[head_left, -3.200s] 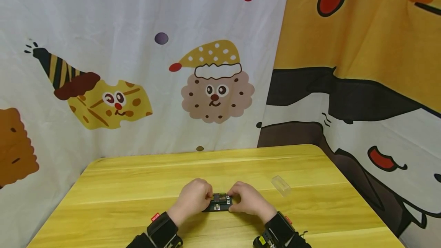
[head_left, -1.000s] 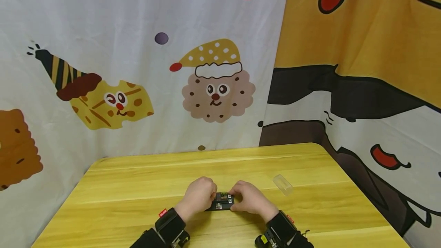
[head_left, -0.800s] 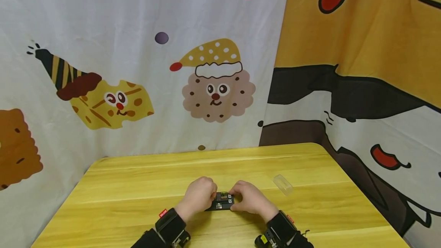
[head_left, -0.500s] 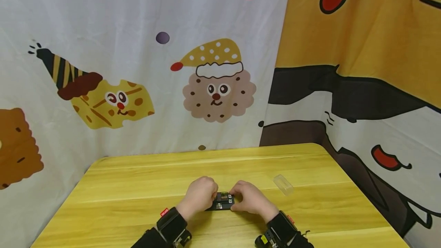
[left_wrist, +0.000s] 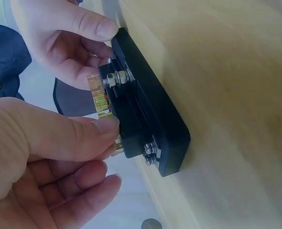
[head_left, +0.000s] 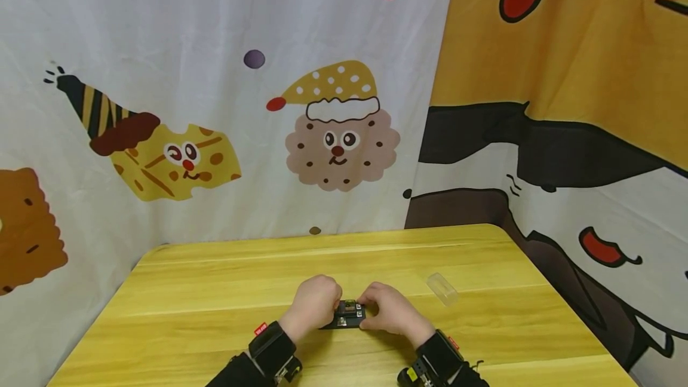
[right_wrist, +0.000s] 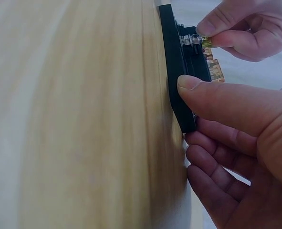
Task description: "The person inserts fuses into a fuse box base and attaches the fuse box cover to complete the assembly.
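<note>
A black fuse block (head_left: 348, 316), with metal studs and nuts along its side, lies on the wooden table between both hands. My left hand (head_left: 316, 305) pinches a translucent yellow fuse (right_wrist: 206, 42) on top of the block between thumb and forefinger; its other fingers are loosely bent in the left wrist view. Orange-tinted translucent pieces (right_wrist: 215, 71) stand beside that fuse. My right hand (head_left: 394, 309) grips the block's right end, thumb (right_wrist: 191, 85) on its side and fingers around the end. How deep the pinched fuse sits is hidden by the left fingertips.
A small clear plastic cover (head_left: 442, 289) lies on the wooden table (head_left: 226, 273), behind and to the right of the right hand. A cartoon-print curtain (head_left: 204, 94) hangs behind the table and along its right side.
The left hand and wrist have shifted slightly right over the fuse block. The right hand, the block and the clear cover stay almost where they were; the head view has moved a little.
</note>
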`<state>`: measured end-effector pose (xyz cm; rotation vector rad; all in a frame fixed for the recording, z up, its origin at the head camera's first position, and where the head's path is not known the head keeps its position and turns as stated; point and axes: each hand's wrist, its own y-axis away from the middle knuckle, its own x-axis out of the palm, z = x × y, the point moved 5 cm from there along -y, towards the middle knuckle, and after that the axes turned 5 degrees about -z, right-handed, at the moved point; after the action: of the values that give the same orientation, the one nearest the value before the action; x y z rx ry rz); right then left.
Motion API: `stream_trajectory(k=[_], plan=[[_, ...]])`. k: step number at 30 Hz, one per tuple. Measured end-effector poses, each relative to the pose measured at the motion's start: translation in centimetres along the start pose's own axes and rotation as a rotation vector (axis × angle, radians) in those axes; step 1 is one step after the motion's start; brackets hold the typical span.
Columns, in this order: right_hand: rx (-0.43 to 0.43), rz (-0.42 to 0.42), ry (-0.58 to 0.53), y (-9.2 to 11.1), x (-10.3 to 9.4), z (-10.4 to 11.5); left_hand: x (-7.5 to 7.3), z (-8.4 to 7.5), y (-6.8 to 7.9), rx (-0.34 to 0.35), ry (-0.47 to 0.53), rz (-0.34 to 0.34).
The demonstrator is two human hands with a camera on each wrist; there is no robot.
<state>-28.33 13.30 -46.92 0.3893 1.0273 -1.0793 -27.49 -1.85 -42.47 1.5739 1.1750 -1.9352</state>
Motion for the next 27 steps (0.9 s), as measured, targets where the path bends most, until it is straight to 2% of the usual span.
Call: stream_trajectory(k=[4,12,21,27], plan=[[-0.002,-0.005,-0.005,0.1,0.1,-0.1,0.0,0.1,0.1,0.001,0.018,-0.014],[-0.005,-0.002,0.011,-0.1,0.2,-0.2,0.4,1.0,0.6,-0.018,0.138,-0.029],[0.002,0.003,0.000,-0.1,0.2,-0.1,0.3,0.9,1.1,-0.032,0.173,0.014],[0.002,-0.002,0.005,-0.1,0.2,-0.2,-0.1,1.6,1.5,-0.102,0.198,0.030]])
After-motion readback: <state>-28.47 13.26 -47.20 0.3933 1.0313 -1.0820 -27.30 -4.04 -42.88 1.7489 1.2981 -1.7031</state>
